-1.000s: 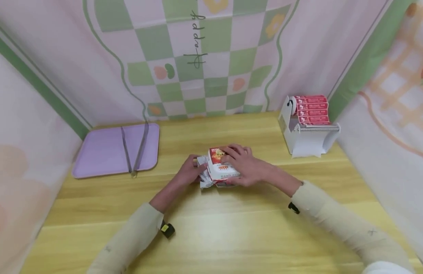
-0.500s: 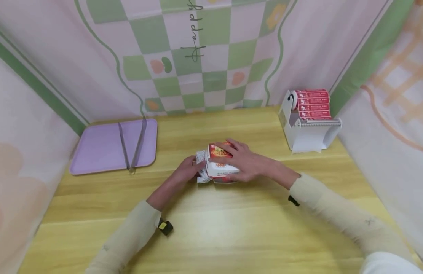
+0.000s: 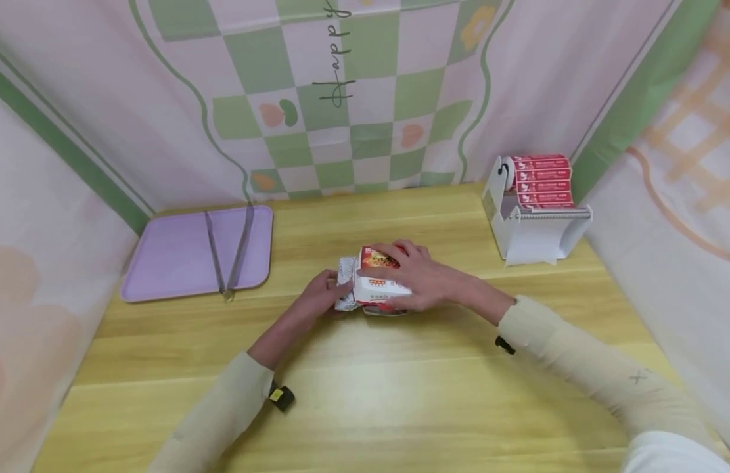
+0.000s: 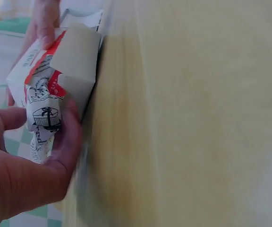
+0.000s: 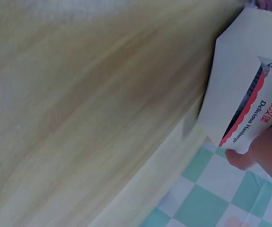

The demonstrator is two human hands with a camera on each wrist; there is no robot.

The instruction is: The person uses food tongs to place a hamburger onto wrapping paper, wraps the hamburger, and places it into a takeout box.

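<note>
A white and red hamburger box [image 3: 365, 290] sits on the wooden table, its lid down over a white tray-like base. Out of its left side sticks printed wrapping paper [image 3: 344, 268]. My left hand [image 3: 315, 295] pinches this paper between thumb and fingers; the left wrist view shows the crumpled wrapper [image 4: 45, 111] bulging through the gap between lid and base. From the right, my right hand [image 3: 428, 281] grips the box, fingers spread over the lid and thumb on the near side. A dark slit runs along the box [image 5: 237, 80] in the right wrist view.
At the back left lies a purple tray [image 3: 169, 256] with metal tongs [image 3: 242, 253] across it, their end over its front rim. A white label dispenser [image 3: 533, 233] with a roll of red labels [image 3: 543, 180] stands back right. Printed curtains [image 3: 370, 105] close off the back and sides.
My right fingers have slid farther left across the lid, and the lid looks more level. Less wrapper hangs out at the front left corner. My left hand keeps hold of the wrapper.
</note>
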